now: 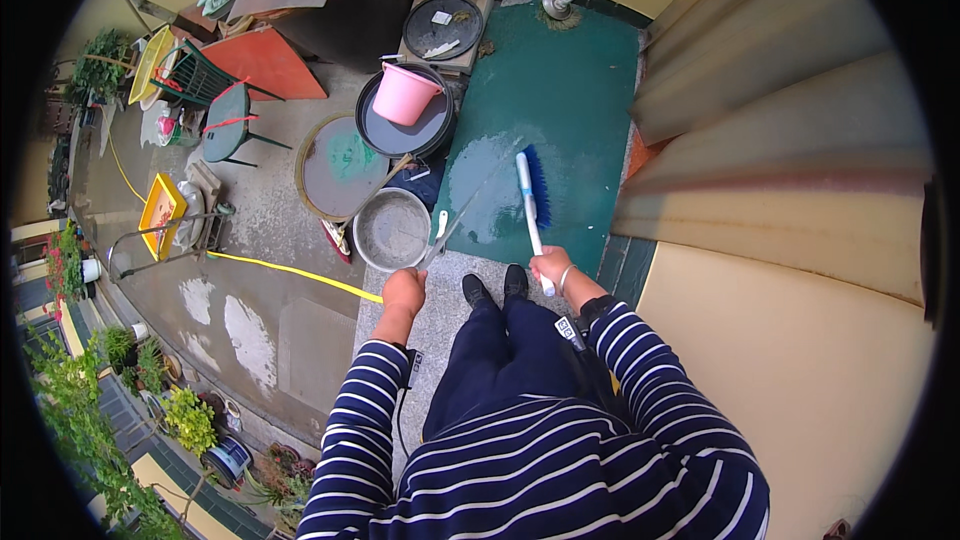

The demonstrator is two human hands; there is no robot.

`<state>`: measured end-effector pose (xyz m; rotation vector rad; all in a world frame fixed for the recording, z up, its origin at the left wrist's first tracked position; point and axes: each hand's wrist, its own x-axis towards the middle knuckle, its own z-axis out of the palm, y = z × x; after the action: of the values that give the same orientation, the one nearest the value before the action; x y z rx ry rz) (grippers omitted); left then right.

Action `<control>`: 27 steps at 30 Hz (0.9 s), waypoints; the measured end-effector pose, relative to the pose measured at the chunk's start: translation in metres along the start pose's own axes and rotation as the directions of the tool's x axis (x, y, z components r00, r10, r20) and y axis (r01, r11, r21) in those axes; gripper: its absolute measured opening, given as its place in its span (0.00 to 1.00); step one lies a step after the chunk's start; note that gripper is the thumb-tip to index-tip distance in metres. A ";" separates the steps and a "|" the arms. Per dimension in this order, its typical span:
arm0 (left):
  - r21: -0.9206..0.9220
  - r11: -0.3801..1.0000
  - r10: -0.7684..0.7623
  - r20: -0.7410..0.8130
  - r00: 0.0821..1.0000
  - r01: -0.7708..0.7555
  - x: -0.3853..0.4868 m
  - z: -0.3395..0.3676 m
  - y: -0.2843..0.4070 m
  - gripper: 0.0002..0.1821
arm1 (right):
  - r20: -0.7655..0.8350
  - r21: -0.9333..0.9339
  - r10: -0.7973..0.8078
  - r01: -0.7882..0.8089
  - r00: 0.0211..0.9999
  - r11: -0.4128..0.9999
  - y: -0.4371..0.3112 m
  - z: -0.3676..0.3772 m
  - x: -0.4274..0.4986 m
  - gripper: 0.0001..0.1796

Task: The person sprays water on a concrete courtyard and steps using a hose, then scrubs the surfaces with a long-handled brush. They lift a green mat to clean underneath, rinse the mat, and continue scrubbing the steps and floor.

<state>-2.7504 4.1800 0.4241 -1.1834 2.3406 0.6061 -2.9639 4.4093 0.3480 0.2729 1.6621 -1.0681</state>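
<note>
My left hand is closed around the end of a yellow hose. From it a thin jet of water runs up and to the right, over a green mat or painted floor surface. A wet, shiny patch spreads there. In my right hand is the white handle of a scrubbing brush with blue bristles, its head over the green surface. My dark shoes stand on a speckled stone slab at the edge of that surface.
Left of the green surface stand a grey metal basin, a round lid and a pink bucket in a black tub. A mop leans beyond. A curtain hangs at right; a green chair and cart stand left.
</note>
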 end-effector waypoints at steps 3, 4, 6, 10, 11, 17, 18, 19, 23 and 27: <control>0.005 0.999 0.039 0.004 0.999 -0.039 0.011 -0.017 0.007 0.18 | 0.135 0.108 0.015 -0.030 0.991 0.994 -0.027 -0.003 -0.007 0.04; 0.005 0.998 0.055 -0.005 0.998 -0.055 0.017 -0.022 0.010 0.18 | 0.156 0.104 0.035 -0.052 0.987 0.993 -0.035 -0.011 -0.014 0.05; -0.020 0.997 0.072 -0.010 0.997 -0.072 0.026 -0.029 0.014 0.18 | 0.103 0.034 -0.009 0.005 0.995 0.999 -0.045 -0.023 -0.032 0.14; -0.071 0.991 0.109 -0.016 0.994 -0.110 0.048 -0.035 0.021 0.18 | -0.005 0.003 -0.059 0.059 0.998 0.998 -0.048 -0.048 -0.068 0.19; -0.072 0.991 0.116 -0.009 0.993 -0.116 0.051 -0.034 0.021 0.18 | -0.076 -0.022 -0.086 0.084 0.993 0.996 -0.047 -0.055 -0.072 0.18; -0.087 0.987 0.138 0.010 0.990 -0.137 0.084 -0.040 0.034 0.19 | -0.377 0.029 -0.058 0.074 0.924 0.997 -0.089 -0.130 -0.018 0.03; -0.080 0.987 0.141 -0.005 0.990 -0.141 0.091 -0.040 0.037 0.19 | -0.395 0.038 -0.059 0.081 0.917 0.996 -0.102 -0.146 -0.003 0.04; -0.090 0.989 0.117 0.001 0.993 -0.116 0.097 -0.041 0.039 0.19 | -0.403 0.107 0.010 0.036 0.915 0.994 -0.118 -0.161 0.016 0.04; -0.065 0.997 0.029 -0.016 0.999 -0.030 0.128 -0.053 0.051 0.19 | -0.249 0.298 0.053 0.025 0.967 0.954 -0.191 -0.170 0.097 0.05; -0.017 1.000 -0.011 -0.065 0.998 0.010 0.151 -0.068 0.063 0.19 | -0.108 0.150 -0.009 0.025 0.994 0.988 -0.239 -0.107 0.144 0.05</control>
<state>-2.8959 4.0808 0.4047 -1.2398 2.3860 0.5928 -3.2447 4.3075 0.3449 0.4221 1.6831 -1.2126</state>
